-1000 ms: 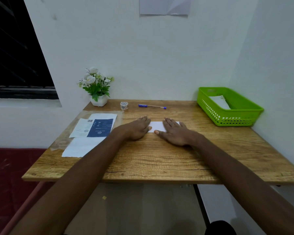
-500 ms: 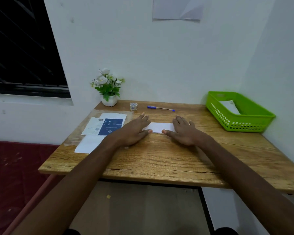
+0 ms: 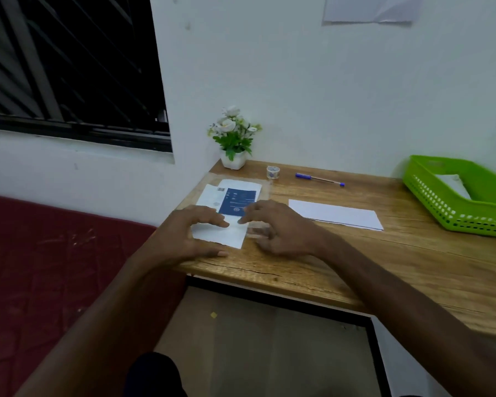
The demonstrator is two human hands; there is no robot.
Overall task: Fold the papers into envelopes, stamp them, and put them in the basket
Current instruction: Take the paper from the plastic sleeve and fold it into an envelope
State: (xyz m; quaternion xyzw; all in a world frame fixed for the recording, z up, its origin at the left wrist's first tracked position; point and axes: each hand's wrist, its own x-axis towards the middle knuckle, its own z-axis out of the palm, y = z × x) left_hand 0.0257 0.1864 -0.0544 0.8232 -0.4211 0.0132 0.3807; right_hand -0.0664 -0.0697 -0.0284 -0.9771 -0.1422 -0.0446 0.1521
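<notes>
- Your left hand (image 3: pixel 188 234) and right hand (image 3: pixel 281 229) hover, fingers spread and empty, over the paper stack (image 3: pixel 226 222) at the surface's left end.
- The folded envelope (image 3: pixel 334 214) lies long axis left-right, just right of your right hand, the nearer one.
- The green basket (image 3: pixel 455 213) sits farther right.

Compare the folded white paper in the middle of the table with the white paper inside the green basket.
The folded paper on the table lies flat and free on the wood, its long strip shape in full view. The paper in the green basket leans tilted against the basket's wall and is partly hidden by it. Both are white, and neither hand touches them.
</notes>
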